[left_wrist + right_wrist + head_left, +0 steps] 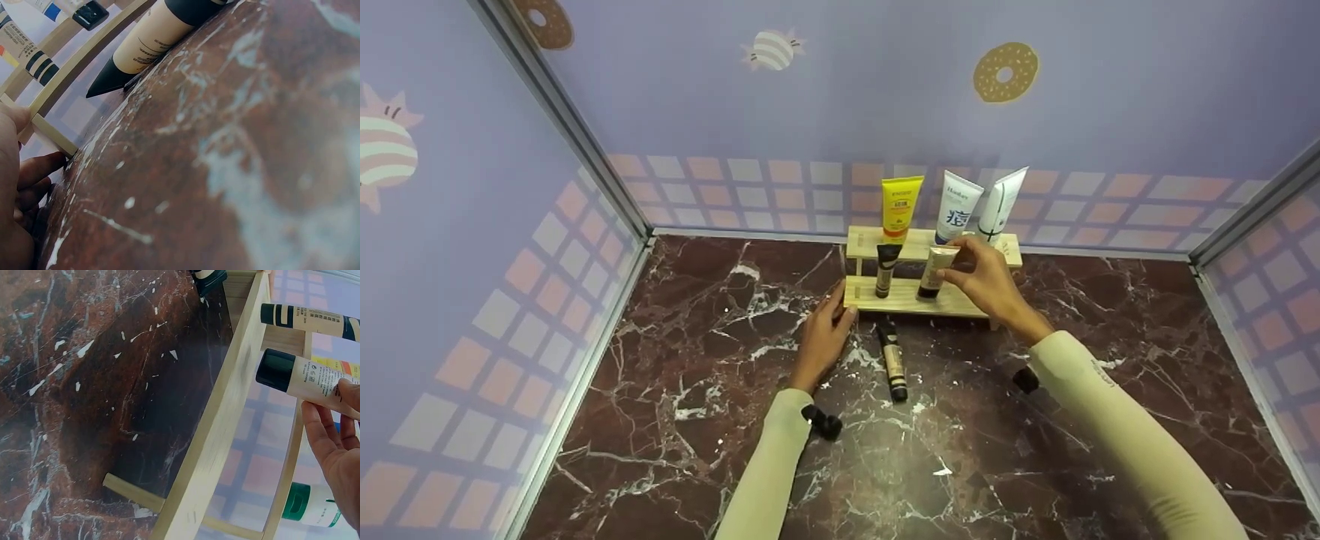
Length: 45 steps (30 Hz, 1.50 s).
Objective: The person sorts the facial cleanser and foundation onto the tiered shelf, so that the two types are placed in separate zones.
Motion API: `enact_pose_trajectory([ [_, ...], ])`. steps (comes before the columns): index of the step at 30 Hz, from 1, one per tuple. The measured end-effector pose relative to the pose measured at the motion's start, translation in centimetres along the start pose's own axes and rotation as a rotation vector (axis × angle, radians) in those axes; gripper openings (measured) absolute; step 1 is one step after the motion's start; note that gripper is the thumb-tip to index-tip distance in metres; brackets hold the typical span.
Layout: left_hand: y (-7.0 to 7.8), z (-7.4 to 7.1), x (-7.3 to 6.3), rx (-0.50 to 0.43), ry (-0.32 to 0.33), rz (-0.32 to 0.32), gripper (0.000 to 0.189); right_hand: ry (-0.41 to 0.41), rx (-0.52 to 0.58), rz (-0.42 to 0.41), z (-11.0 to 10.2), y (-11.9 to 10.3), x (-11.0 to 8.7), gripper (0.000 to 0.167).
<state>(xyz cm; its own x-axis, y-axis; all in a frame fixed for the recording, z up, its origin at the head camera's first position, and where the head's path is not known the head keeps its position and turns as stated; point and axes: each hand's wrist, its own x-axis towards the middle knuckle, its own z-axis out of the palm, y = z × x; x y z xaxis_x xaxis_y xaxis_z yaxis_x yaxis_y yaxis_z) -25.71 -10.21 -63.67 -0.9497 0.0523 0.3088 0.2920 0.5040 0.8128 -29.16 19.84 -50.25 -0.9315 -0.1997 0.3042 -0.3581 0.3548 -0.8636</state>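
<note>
Between thumb and fingers, my right hand [984, 279] pinches a beige tube with a black cap [935, 271], cap down over the lower step of a two-step wooden rack [896, 303]. Whether the cap touches the step I cannot tell. My left hand [823, 341] rests against the rack's left end, its fingertips by the rack's foot in the left wrist view. A black-and-beige tube [883, 271] stands on the lower step to the left. Another black-and-beige tube [893, 364] lies on the marbled surface in front of the rack.
On the upper step stand a yellow tube [901, 206], a white tube with blue lettering [957, 206] and a white tube with a dark line [1003, 202], whose green cap [296, 501] shows in the right wrist view. A patterned wall [810, 120] rises behind the rack.
</note>
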Motion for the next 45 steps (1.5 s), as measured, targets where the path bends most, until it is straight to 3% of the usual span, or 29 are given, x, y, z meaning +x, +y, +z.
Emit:
enact_pose_trajectory([
  [10, 0.3, 0.1, -0.2, -0.034, -0.043, -0.001, 0.064, -0.017, -0.002, -0.04, 0.2, 0.0, -0.2, 0.036],
  [25, 0.2, 0.0, 0.4, -0.01, -0.015, -0.019, 0.063, 0.009, -0.099, -0.055, 0.0, 0.9, -0.4, 0.041],
  [45, 0.2, -0.1, 0.0, -0.016, 0.009, 0.016, 0.061, -0.03, -0.004, -0.046, 0.0, 2.3, -1.9, 0.047],
])
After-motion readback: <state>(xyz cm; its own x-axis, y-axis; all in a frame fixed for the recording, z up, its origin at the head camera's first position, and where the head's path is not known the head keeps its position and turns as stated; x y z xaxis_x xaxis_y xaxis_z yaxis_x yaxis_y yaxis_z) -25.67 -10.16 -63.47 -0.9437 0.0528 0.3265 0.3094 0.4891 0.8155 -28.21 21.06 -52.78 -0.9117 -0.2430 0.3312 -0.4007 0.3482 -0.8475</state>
